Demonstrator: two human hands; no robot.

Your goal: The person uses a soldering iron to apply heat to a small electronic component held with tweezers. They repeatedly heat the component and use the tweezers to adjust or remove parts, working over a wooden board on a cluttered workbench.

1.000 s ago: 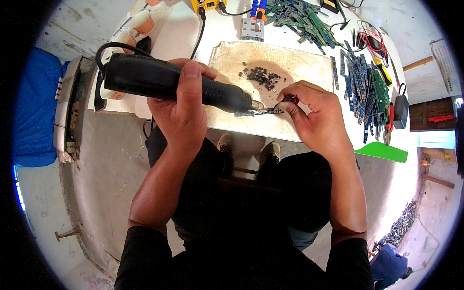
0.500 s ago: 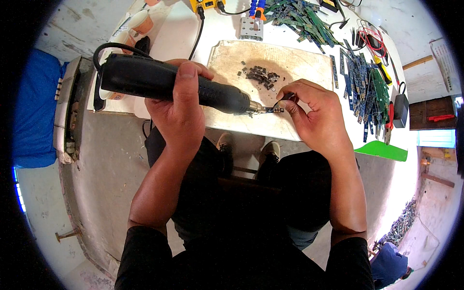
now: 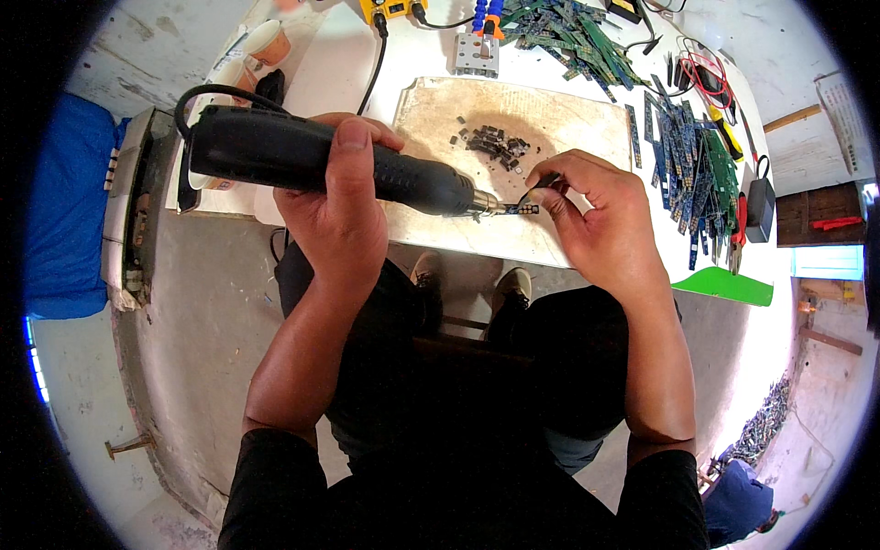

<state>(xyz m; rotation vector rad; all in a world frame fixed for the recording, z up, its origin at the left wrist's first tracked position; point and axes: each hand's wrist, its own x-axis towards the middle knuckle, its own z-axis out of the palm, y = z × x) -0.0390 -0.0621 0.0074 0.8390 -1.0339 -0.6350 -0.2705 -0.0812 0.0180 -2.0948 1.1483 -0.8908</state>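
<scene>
My left hand (image 3: 335, 220) grips a black hot-air gun (image 3: 261, 151), held sideways with its cord looping at the rear and its metal nozzle (image 3: 484, 203) pointing right. Just beyond the nozzle is a short circuit-board strip (image 3: 522, 209) with small square parts. My right hand (image 3: 600, 215) pinches a thin dark tool, probably tweezers (image 3: 532, 192), over that strip. Both work above a stained tan board (image 3: 431, 101), on which a pile of small black chips (image 3: 495, 145) lies behind the nozzle.
The table holds heaped circuit strips (image 3: 687, 165), pliers (image 3: 739, 229), a metal fixture (image 3: 477, 57), a yellow powered unit (image 3: 390, 9), red leads (image 3: 710, 64) and cups (image 3: 266, 41). A green sheet (image 3: 724, 286) juts from its edge. Another person (image 3: 738, 500) is at lower right.
My left hand and the hot-air gun have shifted slightly left. The other person's head at lower right has moved a little. My right hand stays nearly in place.
</scene>
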